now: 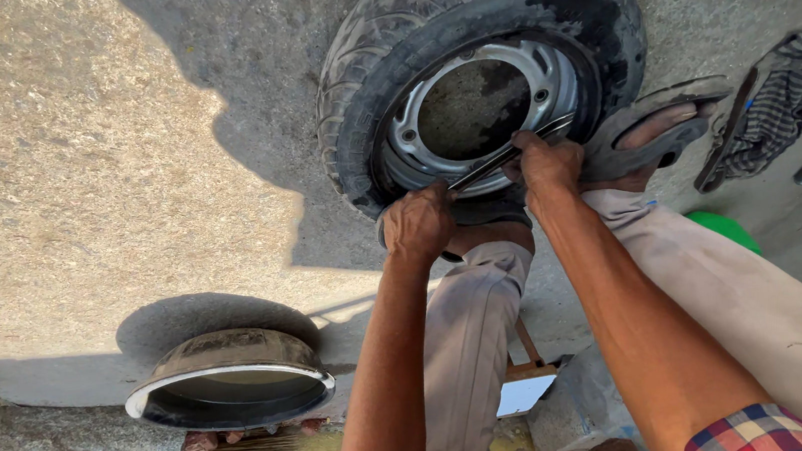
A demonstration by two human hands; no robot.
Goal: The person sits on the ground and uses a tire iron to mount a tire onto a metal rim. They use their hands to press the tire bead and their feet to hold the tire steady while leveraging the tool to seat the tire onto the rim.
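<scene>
From my head camera, the tyre (pixel 479 70) lies flat on the concrete floor (pixel 82 161) at twelve o'clock, my foot (pixel 657 131) pressing its edge at three. My left hand (pixel 418 222) has its grip closed on the tyre's near bead at seven; my right hand (pixel 545 165) grips a metal lever (pixel 512 152) wedged against the rim (pixel 483 105).

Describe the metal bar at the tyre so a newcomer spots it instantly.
Start at the black tyre lying on the concrete. At its near edge, both hands, left hand and right hand, grip a thin metal bar angled across the silver rim. It is the only straight, shiny tool there.
</scene>
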